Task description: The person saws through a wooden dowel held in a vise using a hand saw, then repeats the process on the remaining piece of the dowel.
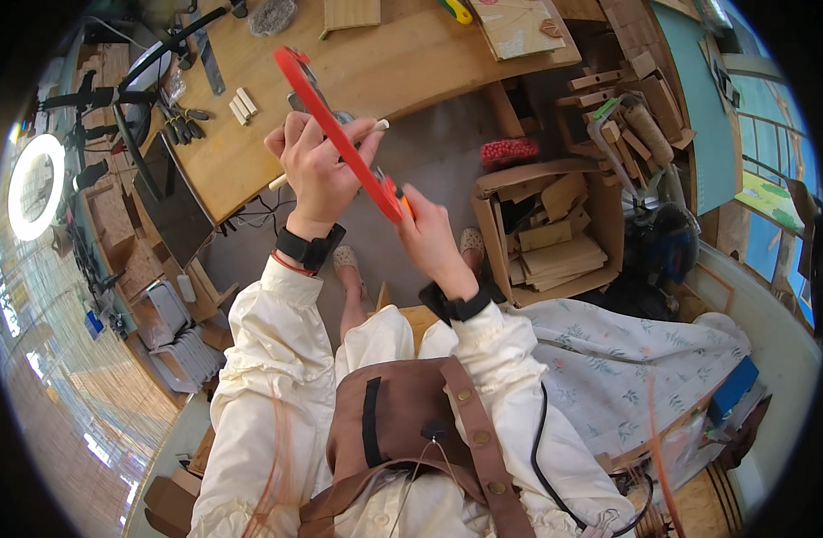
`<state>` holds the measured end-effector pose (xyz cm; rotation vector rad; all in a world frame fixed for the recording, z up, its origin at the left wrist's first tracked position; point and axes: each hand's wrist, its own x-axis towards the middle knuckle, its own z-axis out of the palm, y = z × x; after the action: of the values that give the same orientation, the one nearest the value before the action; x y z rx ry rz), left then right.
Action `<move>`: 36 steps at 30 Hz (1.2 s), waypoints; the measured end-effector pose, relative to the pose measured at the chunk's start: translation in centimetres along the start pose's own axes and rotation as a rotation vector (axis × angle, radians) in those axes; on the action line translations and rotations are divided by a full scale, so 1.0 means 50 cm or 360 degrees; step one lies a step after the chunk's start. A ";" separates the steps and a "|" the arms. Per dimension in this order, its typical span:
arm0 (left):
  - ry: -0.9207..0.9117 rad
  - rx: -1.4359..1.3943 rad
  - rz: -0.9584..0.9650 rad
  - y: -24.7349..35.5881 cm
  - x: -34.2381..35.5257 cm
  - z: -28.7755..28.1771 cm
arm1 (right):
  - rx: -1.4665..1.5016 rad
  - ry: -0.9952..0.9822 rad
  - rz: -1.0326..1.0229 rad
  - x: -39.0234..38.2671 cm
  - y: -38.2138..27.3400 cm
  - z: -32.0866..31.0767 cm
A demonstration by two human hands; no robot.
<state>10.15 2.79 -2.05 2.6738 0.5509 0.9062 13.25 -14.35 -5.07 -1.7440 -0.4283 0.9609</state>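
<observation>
In front of me, my left hand (320,166) is closed around a thin pale wooden stick. One end of the stick (381,125) shows past the fingers; the other comes out below the palm. My right hand (427,231) grips the lower end of a long red-framed tool (347,148), which looks like a hacksaw seen edge-on. The frame slants up and left across my left fingers, hiding part of the stick. Whether its blade touches the stick I cannot tell. Short pale wooden pieces (243,106) lie on the workbench (250,175) beyond my left hand.
Several dark-handled pliers (183,122) lie near the bench's left edge, beside a ring light (37,186). To the right stand a cardboard box (489,238) of wood offcuts and stacked wood scraps (640,134). A floral cloth (609,363) drapes at my right.
</observation>
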 end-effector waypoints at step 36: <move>0.0043 -0.0113 -0.0044 0.016 0.010 0.007 | -0.0052 0.0165 0.0369 -0.047 0.065 -0.003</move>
<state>10.94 2.25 -1.75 2.5880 0.5499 0.9373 11.41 -17.31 -7.05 -1.8927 -0.1778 1.0247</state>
